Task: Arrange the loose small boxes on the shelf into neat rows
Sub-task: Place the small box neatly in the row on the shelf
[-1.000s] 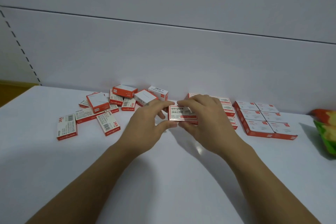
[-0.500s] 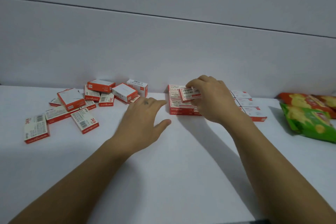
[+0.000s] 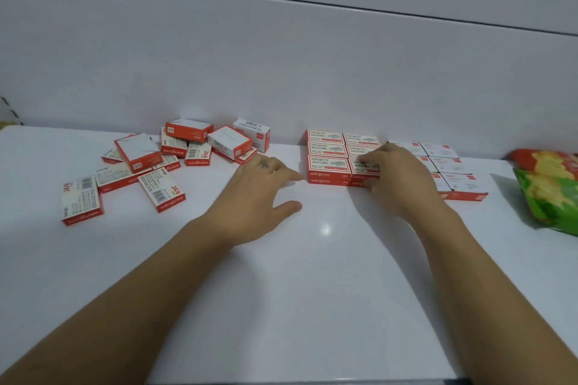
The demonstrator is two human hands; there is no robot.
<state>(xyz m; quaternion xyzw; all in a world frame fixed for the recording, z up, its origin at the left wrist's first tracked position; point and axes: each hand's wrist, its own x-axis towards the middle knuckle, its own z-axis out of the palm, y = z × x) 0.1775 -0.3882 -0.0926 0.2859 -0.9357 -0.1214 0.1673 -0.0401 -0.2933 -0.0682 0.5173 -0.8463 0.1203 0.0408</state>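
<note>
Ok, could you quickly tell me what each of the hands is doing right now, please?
Left hand: open, holding nothing.
Right hand: pinching a box, fingers on top, thumb in front.

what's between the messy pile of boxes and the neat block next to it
Only the left hand, open over bare shelf, separates the loose pile from the neat block, seen in the head view.

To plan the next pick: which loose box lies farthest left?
The barcode-up box at the far left; all the rest lie right of it.
</note>
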